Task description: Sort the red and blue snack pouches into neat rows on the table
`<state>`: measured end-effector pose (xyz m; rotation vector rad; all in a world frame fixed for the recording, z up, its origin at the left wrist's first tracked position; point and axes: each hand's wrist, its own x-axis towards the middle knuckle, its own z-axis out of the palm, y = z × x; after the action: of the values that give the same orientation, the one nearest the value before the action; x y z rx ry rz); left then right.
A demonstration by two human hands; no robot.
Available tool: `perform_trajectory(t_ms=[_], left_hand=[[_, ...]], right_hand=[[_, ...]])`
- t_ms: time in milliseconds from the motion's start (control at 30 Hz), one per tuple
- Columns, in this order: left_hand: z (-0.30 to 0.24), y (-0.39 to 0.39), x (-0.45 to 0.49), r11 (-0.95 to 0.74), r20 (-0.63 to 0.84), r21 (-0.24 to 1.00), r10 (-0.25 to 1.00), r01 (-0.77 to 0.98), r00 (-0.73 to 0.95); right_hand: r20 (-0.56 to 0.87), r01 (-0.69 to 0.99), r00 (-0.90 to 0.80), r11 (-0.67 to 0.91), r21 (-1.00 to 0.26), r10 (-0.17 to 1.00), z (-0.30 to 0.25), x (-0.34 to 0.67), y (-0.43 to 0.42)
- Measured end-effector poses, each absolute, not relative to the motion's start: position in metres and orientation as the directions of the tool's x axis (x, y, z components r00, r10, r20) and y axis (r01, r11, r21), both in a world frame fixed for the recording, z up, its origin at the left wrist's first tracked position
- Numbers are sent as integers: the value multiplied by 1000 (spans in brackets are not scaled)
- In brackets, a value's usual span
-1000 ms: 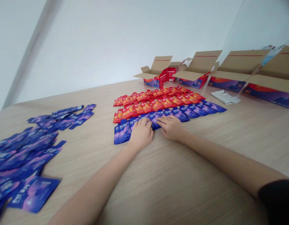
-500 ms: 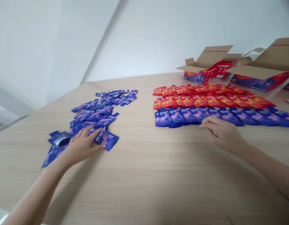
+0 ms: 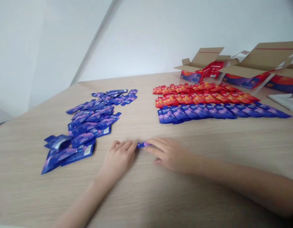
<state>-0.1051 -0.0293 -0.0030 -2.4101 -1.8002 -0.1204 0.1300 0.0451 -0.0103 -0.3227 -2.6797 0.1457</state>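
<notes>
Both my hands meet at a small blue and purple sachet (image 3: 141,144) low over the middle of the table. My left hand (image 3: 121,155) has its fingers closed on the sachet's left end. My right hand (image 3: 171,154) grips the other end between thumb and fingers, and its hand covers part of the packet. A loose pile of blue sachets (image 3: 86,128) spreads over the table to the left. On the right, an overlapping row of blue sachets (image 3: 215,111) lies in front of two rows of red and orange sachets (image 3: 198,98).
Several open cardboard boxes stand at the back right, among them a smaller box (image 3: 192,76) and a larger box (image 3: 241,80). Beside the sachet rows lies a white flat item (image 3: 283,100). A pale wall (image 3: 175,38) rises behind the wooden table (image 3: 146,196).
My left hand has carried a blue sachet from the left pile to the middle. My right hand has left the blue row's edge and come to the same sachet. The view has shifted slightly right.
</notes>
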Motion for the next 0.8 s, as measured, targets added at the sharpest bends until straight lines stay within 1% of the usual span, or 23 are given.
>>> perform_trajectory(t_ms=[33, 100, 167, 200, 267, 333, 367, 433, 500, 567, 633, 700, 733, 800], left_hand=[[-1, -24, -103, -315, 139, 26, 941, 949, 309], [-1, -15, -97, -368, 109, 285, 930, 885, 351], [-4, -8, -84, -342, 46, 549, 923, 762, 381], [-7, -6, -75, -310, 14, 645, 919, 699, 394], [-12, -1, -54, -256, -19, 754, 912, 604, 410], [-14, 5, -32, -253, -7, 789, 907, 559, 421], [-15, 10, -22, -269, 5, 788, 902, 553, 432], [-12, 23, -1, -336, 42, 762, 879, 554, 475], [-6, 44, 19, -434, 128, 693, 859, 575, 495], [2, 71, 39, -546, 259, 549, 831, 633, 493], [8, 103, 59, -647, 363, 322, 759, 691, 541], [10, 133, 80, -694, 378, 105, 690, 712, 617], [9, 147, 91, -696, 365, 33, 677, 717, 640], [3, 169, 113, -674, 336, -34, 688, 738, 643]], right_hand=[[427, 219, -865, 964, -149, 263, -13, 132, 46], [493, 242, -815, 952, -188, 304, -16, 144, 49], [557, 271, -730, 916, -297, 396, -16, 162, 49], [569, 291, -678, 881, -374, 465, -15, 172, 48], [547, 323, -567, 777, -541, 616, -12, 192, 45], [465, 347, -513, 670, -657, 722, -9, 211, 44], [427, 368, -496, 629, -685, 756, -6, 222, 44], [401, 422, -474, 602, -678, 784, 0, 244, 49], [477, 476, -431, 642, -601, 766, 9, 271, 59], [607, 546, -344, 679, -491, 716, 16, 301, 76], [723, 645, -210, 649, -403, 658, 19, 330, 98], [809, 710, -111, 616, -341, 577, 13, 356, 125], [837, 722, -108, 621, -305, 537, 7, 367, 139], [855, 718, -194, 663, -210, 480, -7, 381, 165]])
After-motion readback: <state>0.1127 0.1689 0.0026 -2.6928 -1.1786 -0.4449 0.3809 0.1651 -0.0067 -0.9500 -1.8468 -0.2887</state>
